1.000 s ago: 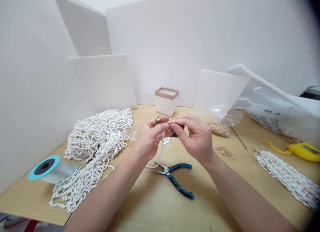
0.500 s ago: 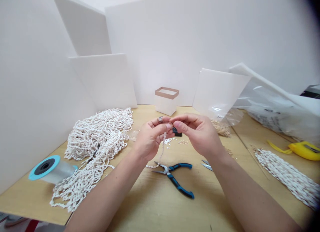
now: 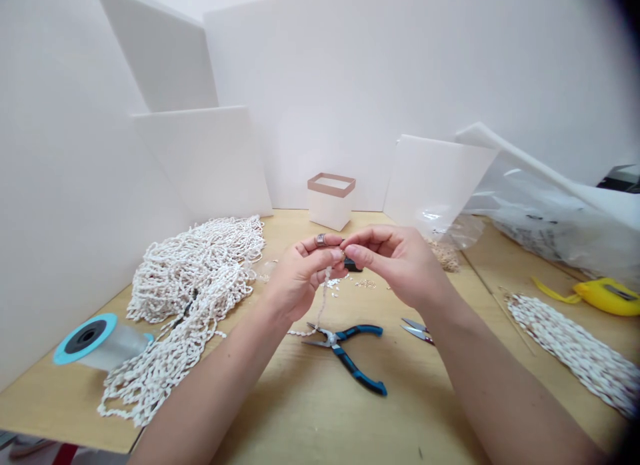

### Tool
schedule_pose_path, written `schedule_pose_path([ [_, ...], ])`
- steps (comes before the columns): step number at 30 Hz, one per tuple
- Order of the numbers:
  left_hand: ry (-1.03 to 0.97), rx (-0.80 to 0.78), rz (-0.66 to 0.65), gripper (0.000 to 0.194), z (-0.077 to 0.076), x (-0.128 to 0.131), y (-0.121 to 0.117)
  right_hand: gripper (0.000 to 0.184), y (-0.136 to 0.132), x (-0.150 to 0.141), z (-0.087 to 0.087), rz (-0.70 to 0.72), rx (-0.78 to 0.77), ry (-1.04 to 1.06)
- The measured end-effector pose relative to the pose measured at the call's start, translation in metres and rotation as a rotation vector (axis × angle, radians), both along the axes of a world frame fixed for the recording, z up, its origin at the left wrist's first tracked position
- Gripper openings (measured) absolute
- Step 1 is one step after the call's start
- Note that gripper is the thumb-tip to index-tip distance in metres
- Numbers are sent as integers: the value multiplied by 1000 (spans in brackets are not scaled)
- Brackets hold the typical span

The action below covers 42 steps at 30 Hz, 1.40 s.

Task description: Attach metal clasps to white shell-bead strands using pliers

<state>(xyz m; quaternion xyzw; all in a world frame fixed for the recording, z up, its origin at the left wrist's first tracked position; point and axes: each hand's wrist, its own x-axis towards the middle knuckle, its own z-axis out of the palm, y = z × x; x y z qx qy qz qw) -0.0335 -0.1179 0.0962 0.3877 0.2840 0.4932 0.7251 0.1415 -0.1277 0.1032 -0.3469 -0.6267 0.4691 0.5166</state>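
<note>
A thin strand of pale beads [image 3: 323,306] hangs from between the thumb and fingers of my left hand [image 3: 300,281], which wears a wide ring. Its lower part reaches the table beside the open pliers [image 3: 345,345] with blue and black handles. Close against it, my right hand [image 3: 403,265] pinches at the strand's upper end, where a tiny gold-coloured bit shows; the fingertips hide most of it. Behind the fingers lies a small black object [image 3: 353,265], partly covered. Small gold-coloured pieces [image 3: 366,284] and white bits [image 3: 333,286] are scattered on the table below.
On the left are a big heap of white bead strands [image 3: 195,271] and a spool of clear line [image 3: 105,341]. Scissors [image 3: 416,329] lie by my right forearm. Further right are more strands [image 3: 570,350], a yellow tape measure [image 3: 607,297] and plastic bags [image 3: 555,235]. A white box [image 3: 330,208] stands behind.
The view has shifted slightly, and more of the scissors shows beside my right forearm. Both hands keep their pinch at the strand's end, with only small finger movement.
</note>
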Motion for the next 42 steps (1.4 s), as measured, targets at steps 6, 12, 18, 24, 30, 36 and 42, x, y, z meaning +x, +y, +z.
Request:
schedule_pose_path([
  [6,27,5,-26,26,4,-1,-1,14,1,2,0,47,4,-6],
  [12,80,38,-69,26,3,-3,1,16,-1,4,3,135,88,-35],
  [18,114,27,-94,26,1,-3,3,11,-6,8,11,-42,351,-332],
  [24,109,9,-109,26,1,-2,2,17,-8,12,15,-94,632,-520],
  [30,104,13,-129,25,0,-2,4,19,-9,13,11,-135,833,-603],
  [36,111,5,-130,27,2,-3,4,15,-10,12,12,-161,793,-619],
  [42,90,12,-82,29,5,-5,1,7,-8,6,10,-95,351,-376],
])
